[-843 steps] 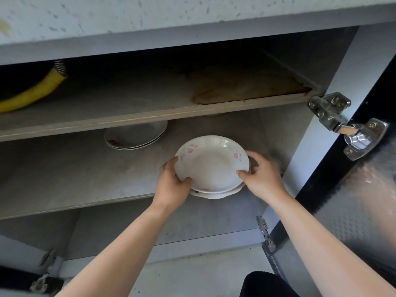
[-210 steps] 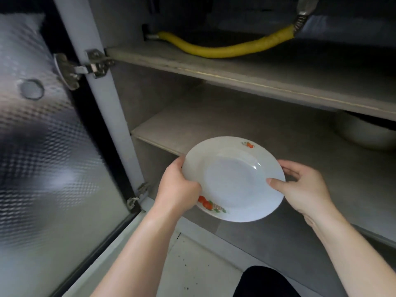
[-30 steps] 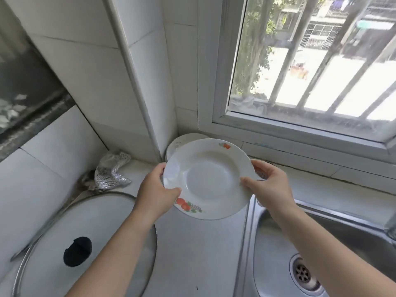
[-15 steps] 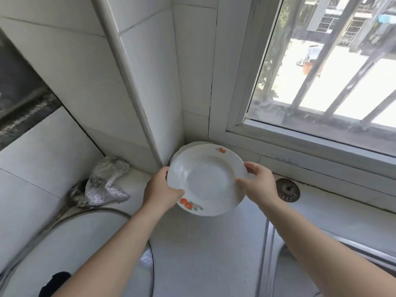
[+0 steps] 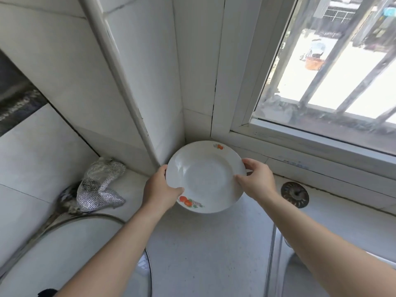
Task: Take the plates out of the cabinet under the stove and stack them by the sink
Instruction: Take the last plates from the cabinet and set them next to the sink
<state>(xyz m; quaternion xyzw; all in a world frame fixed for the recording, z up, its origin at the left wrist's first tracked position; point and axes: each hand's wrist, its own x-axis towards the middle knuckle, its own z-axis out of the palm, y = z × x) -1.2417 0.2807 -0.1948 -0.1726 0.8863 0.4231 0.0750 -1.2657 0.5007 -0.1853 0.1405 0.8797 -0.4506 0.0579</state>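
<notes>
Both hands are on the plate (image 5: 205,176) here, deep in the corner of the tabletop (image 5: 203,254). The left hand (image 5: 159,189) grips the near-left rim, thumb laid over the top edge beside the orange fruit print. The right hand (image 5: 256,181) grips the right rim, thumb on top and fingers curled round the outer edge. The white plate sits face up, slightly tilted toward the camera, its far edge close to where the tiled wall (image 5: 64,71) meets the window (image 5: 321,61) frame. What lies beneath the plate is hidden.

The surface is pale and speckled. To the left, a crumpled silver mesh cloth (image 5: 100,185) lies against the wall, and nearer the camera a round glass lid (image 5: 85,243) with a metal rim covers the lower left. To the right of the plate, a round metal drain strainer (image 5: 294,194) lies flat just under the window sill. The steel edge of the sink (image 5: 276,254) runs down the lower right, under the right forearm.

A white corner trim (image 5: 120,78) rises behind the plate. Through the glass, metal bars (image 5: 364,78) and a sunlit street.
</notes>
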